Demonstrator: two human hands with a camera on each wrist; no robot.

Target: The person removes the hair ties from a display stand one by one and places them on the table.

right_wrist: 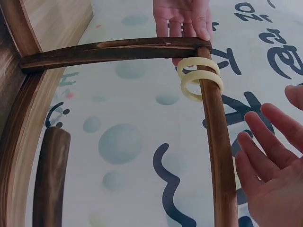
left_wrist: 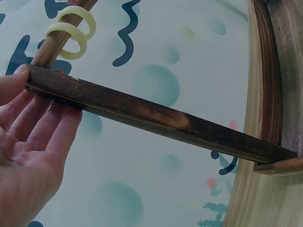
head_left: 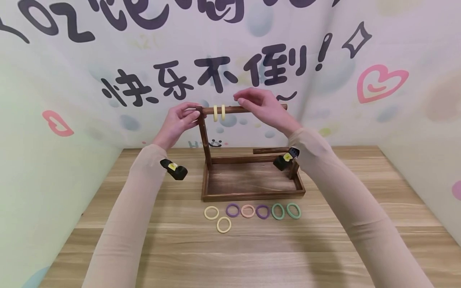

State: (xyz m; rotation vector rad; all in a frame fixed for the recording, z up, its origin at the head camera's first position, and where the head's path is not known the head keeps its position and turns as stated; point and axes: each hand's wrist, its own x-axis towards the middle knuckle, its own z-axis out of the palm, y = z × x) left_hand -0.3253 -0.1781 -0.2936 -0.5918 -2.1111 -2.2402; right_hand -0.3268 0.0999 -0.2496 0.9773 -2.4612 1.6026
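Observation:
My left hand point(head_left: 177, 122) grips the top of the upright post point(head_left: 204, 138) of a dark wooden stand, thumb on one side and fingers on the other. Two pale yellow rings point(head_left: 215, 113) hang side by side on the stand's top rod point(head_left: 235, 109), near that post. Beside the rod, farther right, is my right hand point(right_wrist: 274, 175); its fingers are spread and nothing is in them. In the left wrist view the rod joins the post point(left_wrist: 142, 113) right by my left thumb.
The stand's tray base point(head_left: 252, 196) sits on the wood-grain table point(head_left: 252, 256). A shorter, lower bar point(head_left: 266, 151) is at its right. In front lie two yellow rings point(head_left: 217, 225), two purple rings point(head_left: 232, 205), a pink ring point(head_left: 248, 217) and two green rings point(head_left: 272, 211). A printed curtain hangs behind.

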